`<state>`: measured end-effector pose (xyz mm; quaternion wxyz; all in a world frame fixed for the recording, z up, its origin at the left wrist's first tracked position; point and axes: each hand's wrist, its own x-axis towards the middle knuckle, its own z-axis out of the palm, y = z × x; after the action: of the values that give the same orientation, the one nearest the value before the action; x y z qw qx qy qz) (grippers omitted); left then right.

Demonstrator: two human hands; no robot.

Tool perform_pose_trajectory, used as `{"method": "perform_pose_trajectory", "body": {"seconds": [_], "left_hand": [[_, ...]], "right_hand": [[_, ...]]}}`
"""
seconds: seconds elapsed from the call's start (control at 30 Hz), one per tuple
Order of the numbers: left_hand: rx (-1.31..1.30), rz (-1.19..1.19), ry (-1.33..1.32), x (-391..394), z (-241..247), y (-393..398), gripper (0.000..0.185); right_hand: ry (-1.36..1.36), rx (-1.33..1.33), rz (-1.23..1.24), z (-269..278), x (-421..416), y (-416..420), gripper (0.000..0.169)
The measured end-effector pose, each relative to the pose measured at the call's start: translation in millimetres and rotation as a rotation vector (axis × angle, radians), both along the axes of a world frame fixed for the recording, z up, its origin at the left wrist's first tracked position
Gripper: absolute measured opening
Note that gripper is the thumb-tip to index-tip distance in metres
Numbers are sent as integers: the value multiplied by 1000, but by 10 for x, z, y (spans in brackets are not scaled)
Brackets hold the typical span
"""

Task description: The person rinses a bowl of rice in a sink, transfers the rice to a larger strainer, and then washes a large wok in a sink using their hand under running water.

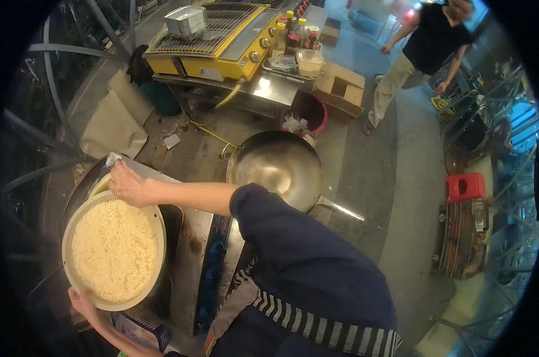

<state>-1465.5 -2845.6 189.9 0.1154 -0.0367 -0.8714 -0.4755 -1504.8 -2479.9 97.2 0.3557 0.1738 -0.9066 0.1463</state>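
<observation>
A cream-coloured round basin (160, 250), with small holes near its rim, is filled with what looks like cooked rice (115, 250). My left hand (83, 302) supports its near edge from below. At the opposite rim, my right hand (131, 184) is curled closed on the basin's edge. Just past the right fingers is a small white scrap (113, 159), and I cannot tell whether they touch it. Another cream rim (101, 185) shows behind the basin. Beneath lies a dark pan or wok (80, 183), mostly hidden, over a metal stove (191, 241) with knobs.
A steel wok (274, 172) with a metal handle (340, 209) sits above my right arm. Beyond are a yellow gas grill (240, 47), foil trays (186, 21), sauce bottles (279, 38), a red bin (320, 116) and a cardboard box (340, 89). A person (423, 53) stands upper right.
</observation>
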Motion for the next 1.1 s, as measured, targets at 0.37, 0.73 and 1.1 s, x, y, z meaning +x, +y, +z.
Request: {"method": "perform_pose_trajectory", "body": {"seconds": [0.37, 0.73, 1.1], "left_hand": [[296, 41, -66, 112, 89, 295, 12], [269, 146, -19, 323, 65, 359, 11], [-73, 146, 39, 193, 1, 325, 13]], "right_hand": [[-599, -443, 22, -358, 176, 158, 34], [-423, -223, 32, 107, 50, 100, 23], [-509, -559, 175, -585, -399, 187, 26]]}}
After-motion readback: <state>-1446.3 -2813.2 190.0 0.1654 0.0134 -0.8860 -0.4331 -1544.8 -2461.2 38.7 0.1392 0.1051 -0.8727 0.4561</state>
